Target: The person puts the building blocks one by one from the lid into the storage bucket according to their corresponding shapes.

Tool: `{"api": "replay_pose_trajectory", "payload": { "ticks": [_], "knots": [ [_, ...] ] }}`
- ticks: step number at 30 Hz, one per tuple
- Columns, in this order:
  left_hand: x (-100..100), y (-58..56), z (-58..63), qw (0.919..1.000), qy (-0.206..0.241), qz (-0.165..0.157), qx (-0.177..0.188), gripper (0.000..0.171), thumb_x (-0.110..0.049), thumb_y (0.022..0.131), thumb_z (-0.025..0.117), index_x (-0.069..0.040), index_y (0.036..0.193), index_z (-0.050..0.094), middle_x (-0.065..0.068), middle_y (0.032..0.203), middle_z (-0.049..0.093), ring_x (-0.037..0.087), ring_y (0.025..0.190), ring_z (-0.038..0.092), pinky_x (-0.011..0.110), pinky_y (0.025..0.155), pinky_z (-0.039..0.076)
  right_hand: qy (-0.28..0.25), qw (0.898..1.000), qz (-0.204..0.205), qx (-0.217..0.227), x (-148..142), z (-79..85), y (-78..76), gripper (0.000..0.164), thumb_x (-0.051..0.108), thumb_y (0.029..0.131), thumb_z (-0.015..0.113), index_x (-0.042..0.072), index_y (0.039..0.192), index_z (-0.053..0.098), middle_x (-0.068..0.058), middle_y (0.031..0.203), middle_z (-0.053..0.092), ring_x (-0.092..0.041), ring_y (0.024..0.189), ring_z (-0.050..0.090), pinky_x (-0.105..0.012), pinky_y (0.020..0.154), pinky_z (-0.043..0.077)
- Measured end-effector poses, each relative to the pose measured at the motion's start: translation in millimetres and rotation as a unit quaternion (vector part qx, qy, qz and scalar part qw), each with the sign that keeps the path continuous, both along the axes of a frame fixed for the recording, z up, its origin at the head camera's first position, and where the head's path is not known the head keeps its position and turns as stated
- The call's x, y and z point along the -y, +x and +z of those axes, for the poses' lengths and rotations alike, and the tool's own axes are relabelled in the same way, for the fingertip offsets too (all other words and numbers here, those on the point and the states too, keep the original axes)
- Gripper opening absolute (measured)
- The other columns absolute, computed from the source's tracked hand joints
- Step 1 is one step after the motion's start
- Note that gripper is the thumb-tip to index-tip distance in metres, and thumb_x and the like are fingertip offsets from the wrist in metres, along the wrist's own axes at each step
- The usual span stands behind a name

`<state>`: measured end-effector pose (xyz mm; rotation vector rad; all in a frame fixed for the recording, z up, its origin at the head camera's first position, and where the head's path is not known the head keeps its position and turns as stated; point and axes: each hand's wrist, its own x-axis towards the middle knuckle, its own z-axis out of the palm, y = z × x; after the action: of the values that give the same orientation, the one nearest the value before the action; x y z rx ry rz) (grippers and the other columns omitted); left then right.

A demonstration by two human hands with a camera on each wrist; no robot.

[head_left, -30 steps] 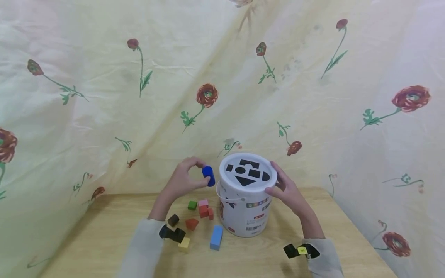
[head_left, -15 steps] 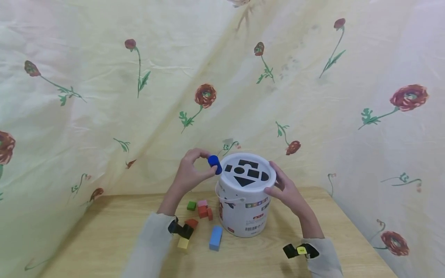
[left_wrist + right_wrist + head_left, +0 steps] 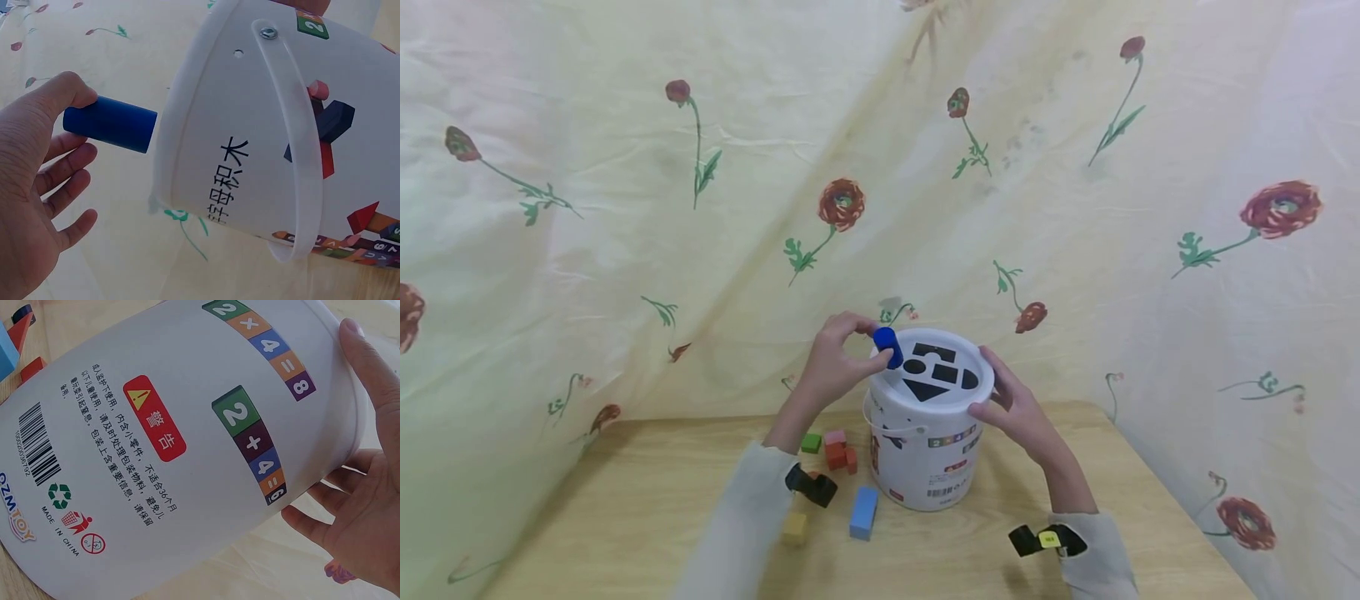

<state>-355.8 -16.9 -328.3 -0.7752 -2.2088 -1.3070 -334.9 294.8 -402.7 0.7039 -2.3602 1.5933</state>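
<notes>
On the left, a yellow block [image 3: 794, 529] lies on the counter [image 3: 670, 500] at eight o'clock from the white toy-block bucket [image 3: 917, 482], and a green block [image 3: 810, 443] sits near nine o'clock, with a pink block [image 3: 835, 437] and a red block [image 3: 836, 456] just beside it. Above them the left hand [image 3: 833, 364] pinches a blue cylinder [image 3: 888, 348] between thumb and forefinger, its other fingers loosely spread. The cylinder is slightly tilted, at ten o'clock over the slotted lid [image 3: 958, 393], apparently just clear of it; the round opening [image 3: 914, 367] lies at four o'clock from it. A light blue block [image 3: 863, 513] rests at eight o'clock, near the bucket's base. The right hand [image 3: 1021, 414] grips the rim around three to four o'clock. The cylinder is off the counter but not yet in any opening; the loose blocks suggest much is left. The bucket's contents cannot be told.
</notes>
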Motion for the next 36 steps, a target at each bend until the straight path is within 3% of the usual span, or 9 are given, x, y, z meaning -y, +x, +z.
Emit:
{"api": "replay_pose_trajectory", "payload": {
  "ticks": [14,20,36],
  "knots": [
    [-17.3,-4.7,-2.6,0.9997,-0.024,0.007,0.007,0.033,-0.029,0.089,0.079,-0.011,0.115,0.07,0.005,0.114,0.067,0.023,0.115,0.052,0.045,0.099,0.051,-0.002,1.0,-0.001,0.002,0.8,0.7,0.5,0.091,0.016,0.093,0.071,0.021,0.164,0.015,-0.011,0.171,0.017,-0.047,0.153,0.022,-0.07,0.115,0.026],
    [-21.5,-8.0,1.3,0.9993,-0.035,0.001,0.014,0.035,-0.028,0.089,0.079,-0.007,0.115,0.071,0.009,0.115,0.066,0.027,0.117,0.052,0.053,0.1,0.051,-0.003,1.0,0.0,0.005,1.0,0.2,1.2,0.091,0.015,0.093,0.071,0.021,0.164,0.015,-0.011,0.171,0.017,-0.048,0.153,0.022,-0.07,0.115,0.026],
    [-27.9,-17.4,14.5,0.9871,-0.138,0.008,0.081,0.036,-0.034,0.09,0.077,-0.015,0.12,0.071,0.005,0.121,0.064,0.025,0.124,0.051,0.048,0.105,0.05,-0.002,1.0,0.0,0.003,1.5,0.6,1.6,0.092,0.016,0.093,0.071,0.02,0.165,0.014,-0.012,0.171,0.015,-0.049,0.153,0.022,-0.07,0.115,0.026]
  ]
}}
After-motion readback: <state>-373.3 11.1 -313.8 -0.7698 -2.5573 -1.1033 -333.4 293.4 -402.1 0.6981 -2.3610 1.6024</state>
